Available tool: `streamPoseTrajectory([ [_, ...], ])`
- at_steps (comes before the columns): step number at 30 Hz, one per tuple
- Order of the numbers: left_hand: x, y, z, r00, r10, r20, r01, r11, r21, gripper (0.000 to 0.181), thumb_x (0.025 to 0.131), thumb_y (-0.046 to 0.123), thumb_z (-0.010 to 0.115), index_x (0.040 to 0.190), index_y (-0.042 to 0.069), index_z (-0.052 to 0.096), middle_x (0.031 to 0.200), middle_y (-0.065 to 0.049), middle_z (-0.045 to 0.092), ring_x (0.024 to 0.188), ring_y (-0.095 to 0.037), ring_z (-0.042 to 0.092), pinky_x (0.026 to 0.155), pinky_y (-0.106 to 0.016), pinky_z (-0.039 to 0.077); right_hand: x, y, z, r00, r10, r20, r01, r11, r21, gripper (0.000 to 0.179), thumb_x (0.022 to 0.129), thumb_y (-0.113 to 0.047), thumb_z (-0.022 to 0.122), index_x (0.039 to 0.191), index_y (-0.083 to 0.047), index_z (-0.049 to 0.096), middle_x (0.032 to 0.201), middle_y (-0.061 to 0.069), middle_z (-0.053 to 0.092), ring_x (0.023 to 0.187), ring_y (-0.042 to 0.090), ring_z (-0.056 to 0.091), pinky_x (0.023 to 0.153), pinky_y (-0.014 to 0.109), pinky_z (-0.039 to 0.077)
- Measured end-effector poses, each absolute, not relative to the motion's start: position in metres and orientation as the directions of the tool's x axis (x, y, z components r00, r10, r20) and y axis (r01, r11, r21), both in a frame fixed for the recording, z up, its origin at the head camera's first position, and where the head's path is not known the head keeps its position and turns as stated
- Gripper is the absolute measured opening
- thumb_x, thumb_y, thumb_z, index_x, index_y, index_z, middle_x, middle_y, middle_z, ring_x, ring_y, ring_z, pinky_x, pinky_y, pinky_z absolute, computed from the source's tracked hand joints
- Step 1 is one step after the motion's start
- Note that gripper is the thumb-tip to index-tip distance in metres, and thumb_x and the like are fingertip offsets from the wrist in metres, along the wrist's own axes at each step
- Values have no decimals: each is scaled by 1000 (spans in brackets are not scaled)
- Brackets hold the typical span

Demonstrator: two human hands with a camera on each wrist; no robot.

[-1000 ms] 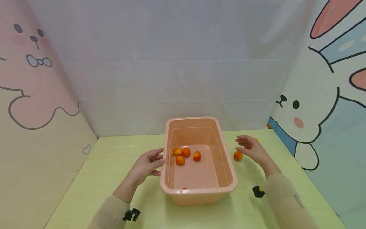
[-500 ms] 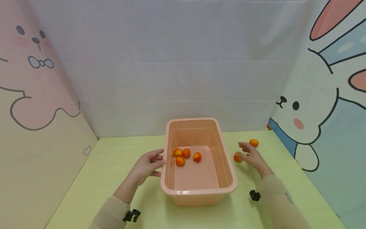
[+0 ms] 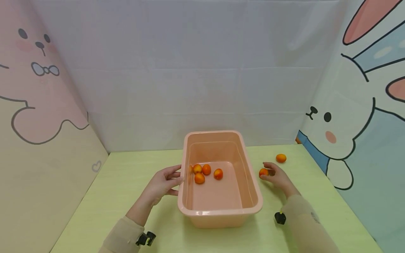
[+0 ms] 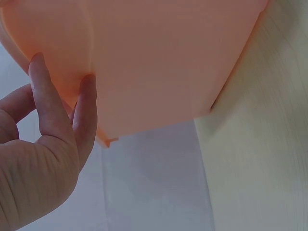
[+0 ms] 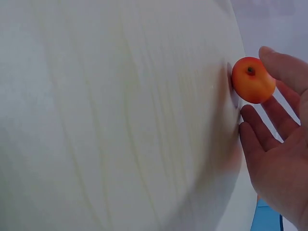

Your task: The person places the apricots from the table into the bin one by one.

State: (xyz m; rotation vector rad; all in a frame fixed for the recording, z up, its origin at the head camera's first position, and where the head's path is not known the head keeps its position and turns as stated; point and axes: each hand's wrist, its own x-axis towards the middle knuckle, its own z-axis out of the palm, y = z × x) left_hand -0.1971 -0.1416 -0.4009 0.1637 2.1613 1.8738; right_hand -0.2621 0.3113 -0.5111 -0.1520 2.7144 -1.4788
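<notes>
A peach-coloured plastic basin (image 3: 221, 212) stands in the middle of the table with several orange-yellow fruits (image 3: 199, 178) in it, mostly toward its left side. My left hand (image 3: 162, 182) holds its left rim, the thumb at the edge and other fingers against the outer wall (image 4: 154, 72), as the left wrist view shows. To the right of the basin, my right hand (image 3: 278, 178) has thumb and fingers around a small orange-red fruit (image 5: 254, 81). Its dark stem end faces the right wrist camera, and the fruit is close to the tabletop.
Another orange fruit (image 3: 281, 158) lies farther back on the right of the pale yellow-green table (image 3: 142, 154). A white sheet (image 3: 202, 77) hangs behind the table. Printed cartoon panels flank it, one with a rabbit (image 3: 341, 133).
My right hand has come down and forward from above the table, and its thumb and fingers have closed around the nearer fruit. The left hand and the basin stay put.
</notes>
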Motion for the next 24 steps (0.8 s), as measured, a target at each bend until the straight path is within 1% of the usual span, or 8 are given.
streamPoseTrajectory([
  [3,-197,-142,-401,-956,265,-128,-89,155,984,59,96,8,66,147,-4,41,126,-25,59,100,-31,68,70,-42,61,-262,311,-512,-994,-110,14,-73,550,-832,61,93,-12,71,141,11,41,140,34,45,123,47,47,108,57,37],
  [7,-196,-141,-401,-956,265,-124,-85,154,984,58,96,8,66,147,-5,41,126,-25,59,100,-32,68,69,-42,61,-262,309,-514,-996,-85,-4,-45,568,-822,57,93,-11,71,139,11,44,139,34,46,126,48,43,111,58,33],
  [12,-196,-140,-402,-960,247,-134,-96,159,983,58,95,7,66,147,-4,43,124,-24,60,99,-32,69,69,-43,61,-259,307,-514,-999,-35,-35,7,603,-798,51,92,-12,70,134,10,50,138,33,47,126,49,42,111,59,31],
  [15,-196,-141,-401,-959,248,-135,-97,157,983,58,95,7,66,147,-4,42,125,-24,60,100,-32,68,69,-42,61,-257,307,-513,-999,-24,-30,9,612,-791,51,92,-13,70,133,10,50,135,33,48,123,48,45,109,59,34],
  [19,-195,-141,-400,-957,263,-127,-90,149,985,58,96,6,65,147,-6,40,126,-26,58,101,-32,67,69,-42,61,-255,308,-509,-1000,-13,-11,1,602,-799,52,92,-12,71,134,10,50,131,32,52,115,44,51,104,56,41],
  [24,-194,-141,-399,-955,273,-120,-83,142,986,58,97,6,64,147,-6,39,127,-27,58,101,-31,67,68,-42,61,-251,305,-492,-998,-13,57,-53,594,-803,49,93,-11,70,134,9,51,129,31,54,113,43,54,101,53,45],
])
